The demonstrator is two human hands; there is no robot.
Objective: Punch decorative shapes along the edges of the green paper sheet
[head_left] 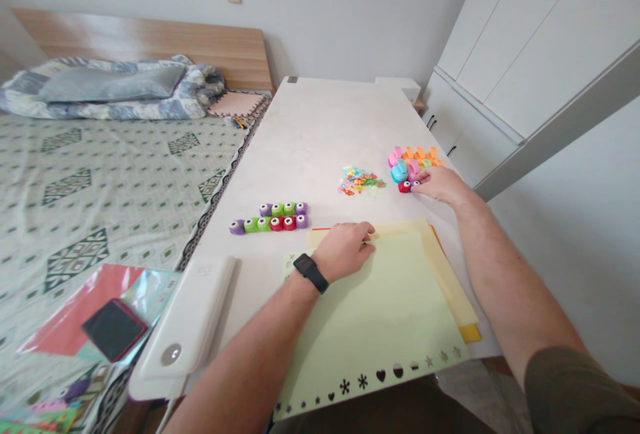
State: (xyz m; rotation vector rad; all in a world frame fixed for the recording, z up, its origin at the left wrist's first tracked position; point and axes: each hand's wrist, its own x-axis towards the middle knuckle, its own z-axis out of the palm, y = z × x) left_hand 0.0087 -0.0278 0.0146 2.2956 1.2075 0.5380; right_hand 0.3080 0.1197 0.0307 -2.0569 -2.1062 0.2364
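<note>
My left hand (347,247), with a black watch on the wrist, rests on the far edge of a pale green paper sheet (385,307). Its fingers are slightly curled, thumb and forefinger apart. Punched shapes, such as hearts, stars and snowflakes, run along the sheet's near edge. Yellow paper (445,274) and a strip of orange lie beneath it. My right hand (439,184) has its fingertips closed on a small purple craft punch (415,185), beside a red punch (404,187). Larger blue (399,171), pink and orange punches (420,154) stand just behind.
Two rows of small punches (270,223) stand on the left of the white table (320,127). Colourful paper cutouts (361,181) are piled mid-table. A white laminator-like device (187,321) lies at the left edge. On the bed are a phone-like dark tablet (114,329) and red paper (85,307).
</note>
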